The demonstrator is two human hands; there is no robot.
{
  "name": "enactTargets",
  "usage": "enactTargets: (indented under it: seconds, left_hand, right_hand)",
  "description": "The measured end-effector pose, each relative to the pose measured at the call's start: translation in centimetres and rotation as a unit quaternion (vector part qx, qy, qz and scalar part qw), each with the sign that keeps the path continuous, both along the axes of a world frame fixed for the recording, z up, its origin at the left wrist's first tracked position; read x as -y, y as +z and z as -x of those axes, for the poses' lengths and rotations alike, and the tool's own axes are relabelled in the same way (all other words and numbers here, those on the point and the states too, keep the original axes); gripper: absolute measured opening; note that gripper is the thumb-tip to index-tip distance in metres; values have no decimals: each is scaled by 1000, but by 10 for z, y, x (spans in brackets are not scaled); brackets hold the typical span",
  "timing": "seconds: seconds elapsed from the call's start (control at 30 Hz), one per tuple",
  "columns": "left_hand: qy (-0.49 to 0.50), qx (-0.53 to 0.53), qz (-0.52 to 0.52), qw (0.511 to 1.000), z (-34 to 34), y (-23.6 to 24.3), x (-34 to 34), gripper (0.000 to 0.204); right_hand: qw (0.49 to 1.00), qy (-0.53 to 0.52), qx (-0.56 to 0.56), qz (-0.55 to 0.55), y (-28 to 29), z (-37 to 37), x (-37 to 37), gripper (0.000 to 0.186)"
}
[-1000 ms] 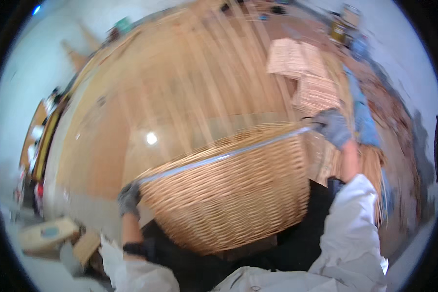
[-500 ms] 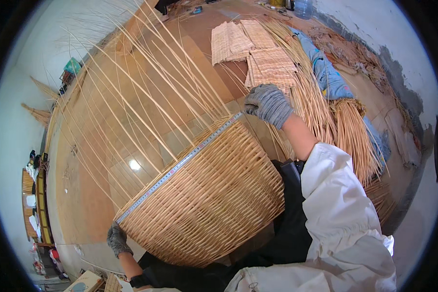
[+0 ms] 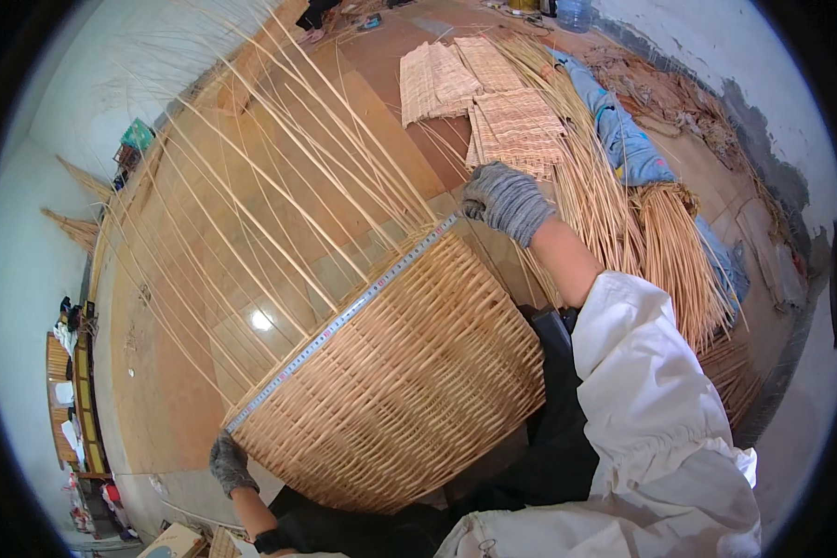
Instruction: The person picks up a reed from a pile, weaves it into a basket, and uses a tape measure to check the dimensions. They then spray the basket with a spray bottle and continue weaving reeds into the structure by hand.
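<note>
A woven wicker basket [image 3: 409, 381] rests tilted across my lap, its long bare stakes [image 3: 251, 177] fanning out from the far edge. A pale tape measure [image 3: 344, 324] is stretched straight along that woven edge, corner to corner. In a grey knit glove, my left hand [image 3: 232, 463] is closed on the tape's end at the basket's lower left corner. My right hand [image 3: 509, 203], gloved the same way, has its fingers curled closed on the tape at the upper right corner. The inner fingers of both hands are partly hidden.
Woven wicker panels [image 3: 516, 130] lie on the floor beyond my right hand. Beside them are loose willow rods [image 3: 595, 214], a tied bundle [image 3: 674, 251] and blue cloth [image 3: 623, 139]. A low wooden rack [image 3: 84, 400] stands by the left wall. A box [image 3: 172, 542] sits at lower left.
Both hands keep their places at the two ends of the tape. The whole view has shifted slightly; the basket and tape look otherwise unchanged.
</note>
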State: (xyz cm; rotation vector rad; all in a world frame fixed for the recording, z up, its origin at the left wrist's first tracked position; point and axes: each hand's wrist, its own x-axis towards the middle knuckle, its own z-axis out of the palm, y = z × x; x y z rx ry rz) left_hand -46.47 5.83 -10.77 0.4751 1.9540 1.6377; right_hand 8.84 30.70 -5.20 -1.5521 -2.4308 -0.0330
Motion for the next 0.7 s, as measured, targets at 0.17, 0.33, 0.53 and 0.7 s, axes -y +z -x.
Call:
enactTargets:
  seconds: [0.17,0.33,0.53,0.7]
  left_hand:
    - [44,-62,34,997,-10,2,-2,18]
    - [58,-150,2,987,-11,10,-1,19]
    - [-48,-152,20,987,-8,12,5,16]
    - [6,-115,14,993,-8,7,3,18]
  right_hand:
    - [997,-18,-59,-37,0,3,6,22]
    - [996,-56,-62,-40,0,7,11,23]
    - [996,-47,-56,-51,1,9,11,22]
    - [997,-44,-47,-49,-1,9,12,23]
